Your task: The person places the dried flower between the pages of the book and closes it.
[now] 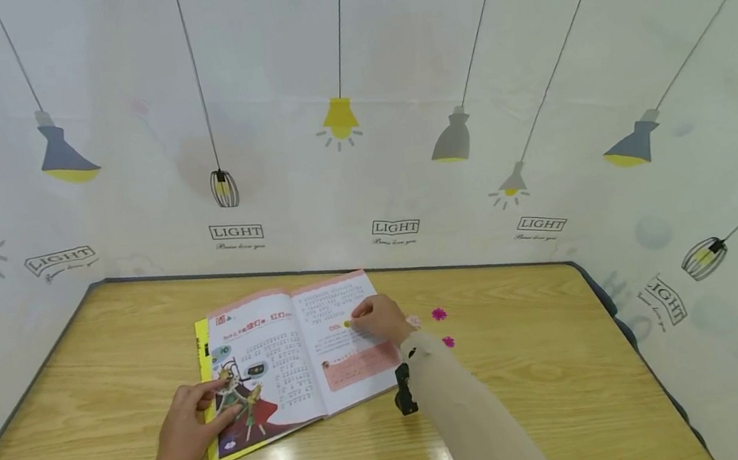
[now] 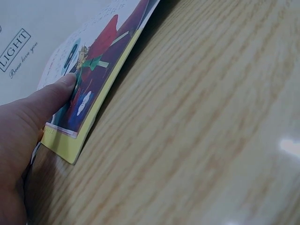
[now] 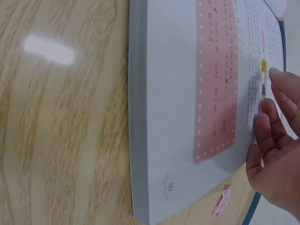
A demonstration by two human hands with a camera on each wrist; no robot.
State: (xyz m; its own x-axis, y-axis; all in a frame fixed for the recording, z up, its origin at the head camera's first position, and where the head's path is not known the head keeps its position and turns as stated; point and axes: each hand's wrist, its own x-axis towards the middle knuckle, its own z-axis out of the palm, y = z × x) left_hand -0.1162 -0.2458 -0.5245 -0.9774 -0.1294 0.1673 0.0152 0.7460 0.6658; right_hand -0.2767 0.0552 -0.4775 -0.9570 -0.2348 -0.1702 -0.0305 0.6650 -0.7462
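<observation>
In the head view an open book (image 1: 350, 395) lies on the wooden desk (image 1: 548, 361), left of its middle and towards the far edge. The left hand (image 1: 188, 417) rests at the book's left edge, thumb and forefinger spread on the picture page, pressing rather than grasping. The right hand (image 1: 382, 319) bends over the right page, fingers loosely curled, their tips at a small yellow piece (image 1: 347, 324) on or just above the print; whether they pinch it cannot be told. Beyond the book's right edge lie two magenta flowers (image 1: 438, 314) and a pale pink flower (image 1: 414, 321), the pink one close beside the right hand. A slip of the fingertips could send the yellow piece sliding, and a sweep of the sleeve (image 1: 474, 408) could scatter the loose flowers. Behind the desk's dark-edged far side rises a pale wall (image 1: 282, 65) printed with hanging lamps and the word LIGHT. In the left wrist view the thumb lies flat near the book's lower left corner, above a protruding yellow cover (image 2: 70, 145); if that pressure eased, the page might lift and disturb the piece. In the right wrist view the yellow piece sits just past the uppermost fingertip, the thick page block shows along the near edge, and glare whitens the grained desktop.
</observation>
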